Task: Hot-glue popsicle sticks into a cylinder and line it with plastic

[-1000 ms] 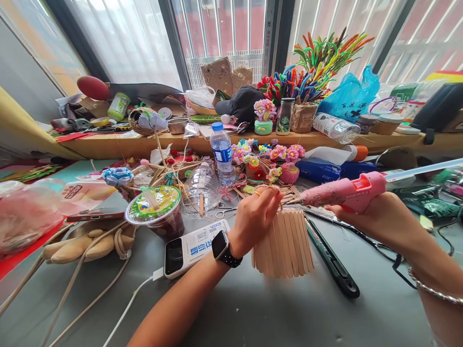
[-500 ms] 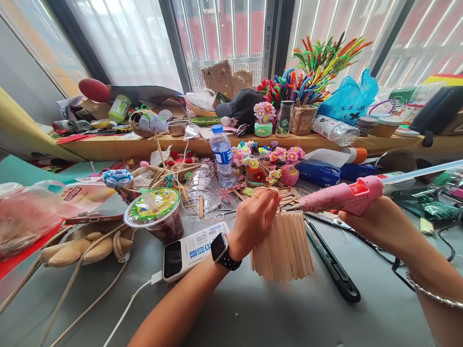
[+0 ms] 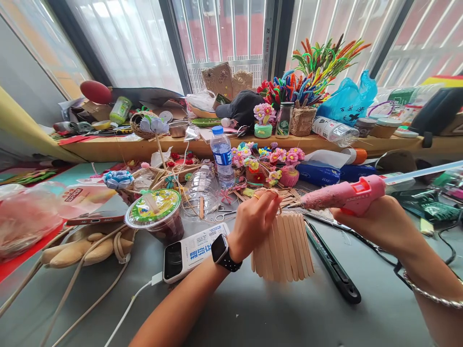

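My left hand, with a watch on its wrist, is closed at the upper edge of a craft-stick piece, its sticks set side by side. A thin brown twine shows by the fingertips; how it lies inside the fingers is hidden. My right hand is wrapped round a pink glue gun, with a long translucent glue stick out of its back. The gun's nozzle points left, close to the twine and the top of the sticks. A dark green utility knife lies just right of the craft-stick piece.
A power bank with a white cable and a lidded drink cup stand to the left. Behind are a water bottle, small scissors and pipe-cleaner flowers. A cluttered ledge runs below the windows.
The glue gun in my right hand has shifted very slightly right, its nozzle still near the top of the sticks. My left hand and the craft-stick piece have barely moved.
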